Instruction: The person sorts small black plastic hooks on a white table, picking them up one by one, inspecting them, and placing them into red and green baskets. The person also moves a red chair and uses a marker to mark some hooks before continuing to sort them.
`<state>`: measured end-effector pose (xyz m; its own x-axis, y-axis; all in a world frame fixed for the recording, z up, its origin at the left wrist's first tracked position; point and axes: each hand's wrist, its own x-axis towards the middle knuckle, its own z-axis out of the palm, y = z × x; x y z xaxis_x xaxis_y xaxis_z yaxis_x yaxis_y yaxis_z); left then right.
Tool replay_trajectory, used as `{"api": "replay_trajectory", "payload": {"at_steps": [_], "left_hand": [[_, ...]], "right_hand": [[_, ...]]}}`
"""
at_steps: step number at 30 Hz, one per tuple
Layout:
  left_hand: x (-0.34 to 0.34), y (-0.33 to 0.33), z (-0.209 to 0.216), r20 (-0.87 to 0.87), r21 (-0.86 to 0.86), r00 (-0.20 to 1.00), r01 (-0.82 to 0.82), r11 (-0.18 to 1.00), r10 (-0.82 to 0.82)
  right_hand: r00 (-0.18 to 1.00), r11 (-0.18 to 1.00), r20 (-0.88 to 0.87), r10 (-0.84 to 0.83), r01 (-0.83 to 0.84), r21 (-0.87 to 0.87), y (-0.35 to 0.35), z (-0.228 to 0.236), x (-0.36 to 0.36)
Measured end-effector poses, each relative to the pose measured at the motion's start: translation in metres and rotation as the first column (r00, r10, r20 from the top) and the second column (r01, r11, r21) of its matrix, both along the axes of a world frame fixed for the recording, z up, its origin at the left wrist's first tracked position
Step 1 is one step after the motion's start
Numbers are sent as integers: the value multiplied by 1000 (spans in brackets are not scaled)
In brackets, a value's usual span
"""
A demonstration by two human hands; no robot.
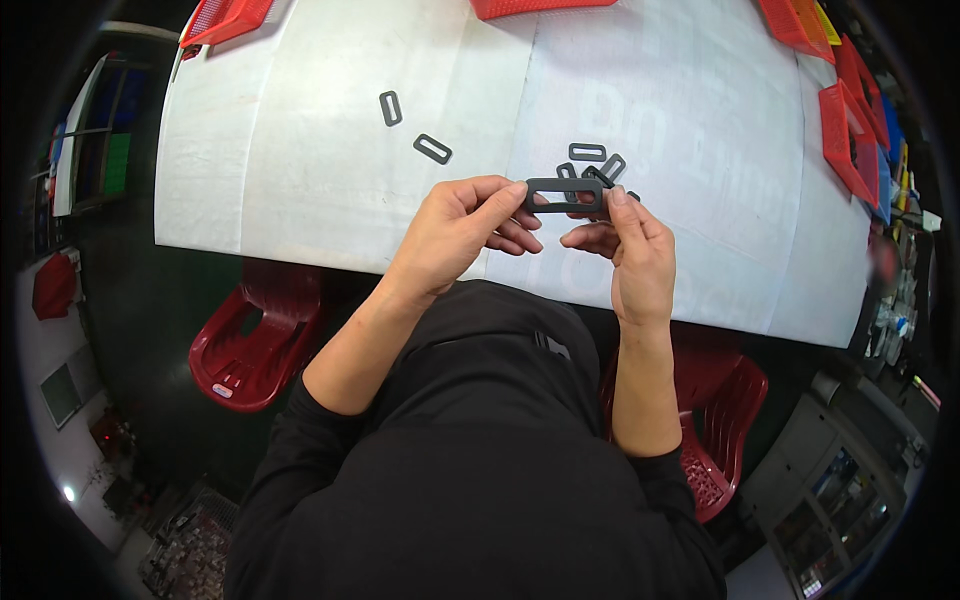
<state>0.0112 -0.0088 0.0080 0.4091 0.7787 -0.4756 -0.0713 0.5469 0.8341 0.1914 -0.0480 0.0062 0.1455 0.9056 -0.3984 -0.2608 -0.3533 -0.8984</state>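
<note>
Held ring (564, 185): one, black, oblong, rounded at the corners, with a long slot through the middle. It is above the near part of the table, in front of the body, its length running left to right.

Left hand (465, 225): narrow grip, thumb and index finger pinching the left end of the held ring; the remaining fingers are curled loosely below.

Right hand (642, 250): narrow grip, thumb and fingers on the right end of the same ring, fingers partly hidden behind it.

Loose rings, left group: two, black and slotted, lying apart from each other. The farther ring (384, 108) is nearly lengthwise; the nearer ring (437, 141) lies slantwise.

Loose rings, right group: a small cluster (587, 146) of similar black rings just beyond the hands, some overlapping; the held ring and right hand cover part, so the count cannot be told.

Table (330, 190): white covering, faint pale lettering on the right half.

Baskets: red, at the table's far edge (545, 7), far left corner (230, 18) and right side (848, 150).

Chairs: dark red, one left (240, 365), one right (725, 400).
</note>
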Motion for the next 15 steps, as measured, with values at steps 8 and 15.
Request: {"api": "replay_trajectory", "payload": {"at_steps": [8,15], "left_hand": [[5,2,-4,-9,11,1000,-5,1000,5],[16,0,-6,3,31,997,-82,996,82]], "right_hand": [[999,1000,-46,-18,19,7,0,-4,5],[999,999,44,22,-23,26,4,-7,2]]}}
